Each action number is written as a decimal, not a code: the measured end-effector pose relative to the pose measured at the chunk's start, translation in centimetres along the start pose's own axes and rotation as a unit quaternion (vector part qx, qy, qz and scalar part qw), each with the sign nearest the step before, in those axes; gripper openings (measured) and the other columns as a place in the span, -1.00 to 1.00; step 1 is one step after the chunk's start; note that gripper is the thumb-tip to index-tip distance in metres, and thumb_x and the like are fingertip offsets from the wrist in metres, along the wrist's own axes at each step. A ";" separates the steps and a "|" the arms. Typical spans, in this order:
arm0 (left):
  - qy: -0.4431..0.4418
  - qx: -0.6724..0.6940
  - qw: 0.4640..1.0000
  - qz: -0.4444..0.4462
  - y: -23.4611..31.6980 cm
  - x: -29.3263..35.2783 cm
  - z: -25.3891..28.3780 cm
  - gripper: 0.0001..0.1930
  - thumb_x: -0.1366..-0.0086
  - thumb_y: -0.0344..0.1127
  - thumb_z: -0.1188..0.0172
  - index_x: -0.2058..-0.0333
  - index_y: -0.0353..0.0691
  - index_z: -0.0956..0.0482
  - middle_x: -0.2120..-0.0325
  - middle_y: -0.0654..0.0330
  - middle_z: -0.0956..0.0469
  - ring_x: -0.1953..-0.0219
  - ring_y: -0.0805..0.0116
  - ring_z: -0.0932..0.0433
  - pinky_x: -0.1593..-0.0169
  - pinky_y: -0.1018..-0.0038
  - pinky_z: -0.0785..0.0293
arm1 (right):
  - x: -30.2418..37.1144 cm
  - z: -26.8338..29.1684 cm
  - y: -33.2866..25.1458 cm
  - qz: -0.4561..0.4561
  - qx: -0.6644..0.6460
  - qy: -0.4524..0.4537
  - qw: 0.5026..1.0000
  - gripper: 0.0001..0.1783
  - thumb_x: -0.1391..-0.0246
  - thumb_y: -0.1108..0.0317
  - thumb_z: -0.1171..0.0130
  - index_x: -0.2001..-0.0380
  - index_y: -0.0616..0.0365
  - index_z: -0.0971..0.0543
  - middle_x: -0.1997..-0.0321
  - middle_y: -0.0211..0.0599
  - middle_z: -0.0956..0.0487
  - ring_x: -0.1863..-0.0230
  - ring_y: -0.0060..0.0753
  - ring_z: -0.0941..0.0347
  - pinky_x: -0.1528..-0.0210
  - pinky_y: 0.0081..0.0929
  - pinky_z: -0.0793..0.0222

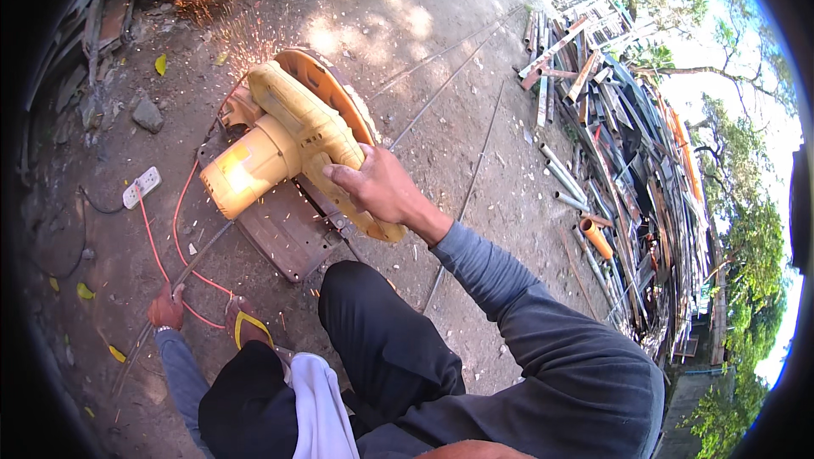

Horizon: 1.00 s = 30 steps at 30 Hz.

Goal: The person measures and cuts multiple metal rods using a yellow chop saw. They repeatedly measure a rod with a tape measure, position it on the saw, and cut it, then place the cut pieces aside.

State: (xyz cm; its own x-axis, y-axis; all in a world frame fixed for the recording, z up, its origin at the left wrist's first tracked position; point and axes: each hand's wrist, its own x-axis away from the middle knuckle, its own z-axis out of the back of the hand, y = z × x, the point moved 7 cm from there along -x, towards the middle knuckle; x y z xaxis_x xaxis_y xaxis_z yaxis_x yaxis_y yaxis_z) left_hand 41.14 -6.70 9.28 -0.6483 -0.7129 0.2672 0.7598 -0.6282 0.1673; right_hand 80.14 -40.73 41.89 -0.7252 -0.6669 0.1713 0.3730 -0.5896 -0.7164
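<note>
Gripped the yellow saw [305,116] with the right hand [381,189]. Left of the saw, clasped a rod [207,250] in the left hand [165,308].

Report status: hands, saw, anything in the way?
Right hand gripping yellow cut-off saw. Left hand holding thin metal rod. Sparks flying off saw's far side. Orange cord looped near left hand and foot.
</note>
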 end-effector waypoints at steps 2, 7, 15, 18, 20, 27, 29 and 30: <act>-0.007 0.007 1.000 0.001 0.6 0.0 -0.1 -0.53 -0.39 0.19 -0.14 0.02 -0.07 -0.63 0.31 -0.16 -0.68 0.21 -0.30 -0.64 0.17 -0.13 -0.50 | 0.0 -0.1 0.8 -0.014 0.004 -0.003 1.000 -0.33 -0.18 -0.10 -0.23 0.29 0.50 -0.53 0.52 0.27 -0.53 0.41 0.23 -0.56 0.24 0.00 -0.44; -0.006 0.010 1.000 -0.014 0.6 0.2 0.8 -0.54 -0.40 0.18 -0.13 0.04 -0.08 -0.62 0.32 -0.16 -0.68 0.22 -0.30 -0.64 0.16 -0.12 -0.50 | 0.3 -0.2 -0.3 -0.001 0.012 -0.006 1.000 -0.32 -0.18 -0.12 -0.22 0.34 0.51 -0.51 0.57 0.25 -0.50 0.46 0.21 -0.54 0.28 0.01 -0.43; -0.028 -0.004 1.000 -0.008 1.0 0.1 0.9 -0.56 -0.41 0.16 -0.12 0.04 -0.07 -0.62 0.29 -0.15 -0.68 0.20 -0.29 -0.64 0.15 -0.12 -0.50 | 0.6 0.0 0.3 -0.011 0.009 -0.014 1.000 -0.36 -0.18 -0.09 -0.22 0.30 0.48 -0.52 0.55 0.24 -0.51 0.44 0.20 -0.54 0.27 0.00 -0.43; -0.013 0.021 1.000 -0.014 1.8 0.2 1.5 -0.55 -0.40 0.17 -0.13 0.02 -0.06 -0.62 0.29 -0.14 -0.69 0.19 -0.28 -0.65 0.14 -0.12 -0.51 | 0.5 0.1 0.8 -0.008 -0.006 -0.008 1.000 -0.39 -0.18 -0.08 -0.22 0.25 0.44 -0.54 0.51 0.21 -0.55 0.42 0.20 -0.55 0.25 -0.01 -0.45; -0.026 0.015 1.000 -0.003 1.3 -0.6 0.8 -0.54 -0.40 0.17 -0.13 0.01 -0.06 -0.62 0.28 -0.13 -0.69 0.18 -0.28 -0.65 0.13 -0.11 -0.51 | 0.1 0.1 1.3 -0.010 -0.006 -0.010 1.000 -0.41 -0.18 -0.07 -0.22 0.20 0.41 -0.56 0.48 0.19 -0.58 0.40 0.20 -0.56 0.24 -0.02 -0.45; -0.023 -0.015 0.999 -0.016 -0.8 0.7 1.8 -0.54 -0.38 0.20 -0.14 0.13 -0.10 -0.62 0.30 -0.08 -0.69 0.18 -0.22 -0.64 0.14 -0.06 -0.50 | 0.6 -2.3 3.5 -0.066 -0.119 -0.031 0.990 -0.63 -0.21 0.15 -0.28 0.18 0.30 -0.57 0.54 -0.37 -0.57 0.64 -0.60 -0.43 0.54 -0.48 -0.35; -0.041 0.027 0.999 0.008 -0.8 2.5 2.1 -0.46 -0.39 0.29 -0.06 0.17 -0.12 -0.61 0.30 -0.10 -0.68 0.15 -0.25 -0.63 0.08 -0.07 -0.49 | 0.9 -2.6 2.8 -0.064 -0.133 -0.029 0.989 -0.70 -0.25 0.20 -0.26 0.20 0.28 -0.57 0.54 -0.42 -0.54 0.64 -0.62 -0.42 0.59 -0.54 -0.35; -0.038 0.040 0.998 0.011 -1.8 3.9 2.3 -0.42 -0.40 0.33 -0.02 0.16 -0.13 -0.61 0.28 -0.12 -0.68 0.13 -0.26 -0.63 0.05 -0.08 -0.49 | 0.9 -2.8 1.5 -0.046 -0.140 -0.025 0.989 -0.73 -0.29 0.23 -0.23 0.21 0.27 -0.58 0.53 -0.42 -0.55 0.64 -0.63 -0.42 0.60 -0.56 -0.35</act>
State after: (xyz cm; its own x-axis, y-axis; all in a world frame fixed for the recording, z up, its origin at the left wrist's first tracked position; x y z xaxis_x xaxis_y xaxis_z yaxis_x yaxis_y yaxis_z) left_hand 37.39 -7.65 12.16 -0.6289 -0.6981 0.3423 0.7767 -0.5845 0.2349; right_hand 78.42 -40.98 39.11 -0.7165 -0.6424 0.2721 0.1271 -0.5037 -0.8545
